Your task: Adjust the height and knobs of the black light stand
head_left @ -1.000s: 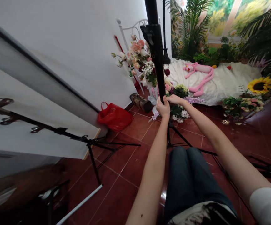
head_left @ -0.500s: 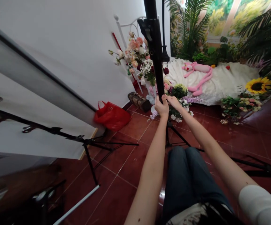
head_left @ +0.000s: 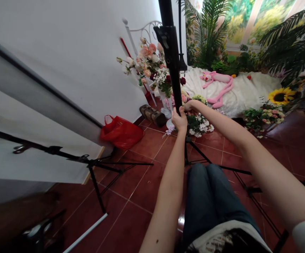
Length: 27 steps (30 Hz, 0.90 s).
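Observation:
A black stand pole (head_left: 175, 75) rises in front of me, with a clamp collar (head_left: 168, 38) on its upper part and dark tripod legs (head_left: 201, 153) below. My left hand (head_left: 179, 119) is wrapped round the pole, its thumb up against it. My right hand (head_left: 191, 106) is at the pole's right side at about the same height, its wrist bent; its fingers curl in beside the pole, and what they grip is partly hidden. A black cable with a plug (head_left: 182, 63) hangs just right of the pole, above my right hand.
Left, a second black tripod (head_left: 91, 163) stands near a red bag (head_left: 122, 133) and a white rod (head_left: 86, 233). Beyond are flowers (head_left: 148, 58), a brown rolled object (head_left: 152, 115), a pink plush toy (head_left: 221, 79) on white cloth (head_left: 260, 86), and a sunflower (head_left: 281, 96). Stand legs (head_left: 263, 207) lie right.
The right forearm has swung up and outward, and my right wrist is now more bent beside the pole. My left hand keeps its hold. The view has shifted slightly right.

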Tool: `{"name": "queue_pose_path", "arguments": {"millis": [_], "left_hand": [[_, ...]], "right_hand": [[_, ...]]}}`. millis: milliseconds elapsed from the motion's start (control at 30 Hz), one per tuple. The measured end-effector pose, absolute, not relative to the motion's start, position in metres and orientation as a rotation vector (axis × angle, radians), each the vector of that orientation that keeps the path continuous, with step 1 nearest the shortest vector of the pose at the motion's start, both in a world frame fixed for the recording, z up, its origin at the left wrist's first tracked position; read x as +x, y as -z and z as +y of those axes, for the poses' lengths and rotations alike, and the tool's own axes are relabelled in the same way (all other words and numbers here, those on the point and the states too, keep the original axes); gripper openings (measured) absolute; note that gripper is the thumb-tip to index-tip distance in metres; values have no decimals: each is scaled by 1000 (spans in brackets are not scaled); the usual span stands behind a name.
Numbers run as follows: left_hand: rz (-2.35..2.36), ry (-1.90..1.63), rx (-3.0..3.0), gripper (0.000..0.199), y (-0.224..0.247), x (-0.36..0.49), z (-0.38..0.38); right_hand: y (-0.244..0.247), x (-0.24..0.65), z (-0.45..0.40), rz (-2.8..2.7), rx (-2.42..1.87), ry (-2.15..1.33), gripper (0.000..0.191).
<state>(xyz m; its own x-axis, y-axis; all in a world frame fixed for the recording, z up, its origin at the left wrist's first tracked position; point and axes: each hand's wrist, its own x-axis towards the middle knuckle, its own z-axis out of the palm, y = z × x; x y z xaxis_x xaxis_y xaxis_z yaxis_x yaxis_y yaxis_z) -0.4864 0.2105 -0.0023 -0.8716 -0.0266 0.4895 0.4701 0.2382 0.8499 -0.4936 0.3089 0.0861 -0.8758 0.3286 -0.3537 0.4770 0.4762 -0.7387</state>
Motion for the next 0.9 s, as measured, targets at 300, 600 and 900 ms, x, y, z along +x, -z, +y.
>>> {"name": "queue_pose_path", "arguments": {"millis": [300,600,900], "left_hand": [[-2083,1701,-446,51,2,-486,210],[-2080,1714,-474,50,2,-487,209],[-2079,1699,-442,52,1,-485,210]], "right_hand": [[-64,-432,306,2271,447,1891,39],[-47,-429,331,2203,261,2004,14],[-60,-433,336,2698,236,1408,21]]}}
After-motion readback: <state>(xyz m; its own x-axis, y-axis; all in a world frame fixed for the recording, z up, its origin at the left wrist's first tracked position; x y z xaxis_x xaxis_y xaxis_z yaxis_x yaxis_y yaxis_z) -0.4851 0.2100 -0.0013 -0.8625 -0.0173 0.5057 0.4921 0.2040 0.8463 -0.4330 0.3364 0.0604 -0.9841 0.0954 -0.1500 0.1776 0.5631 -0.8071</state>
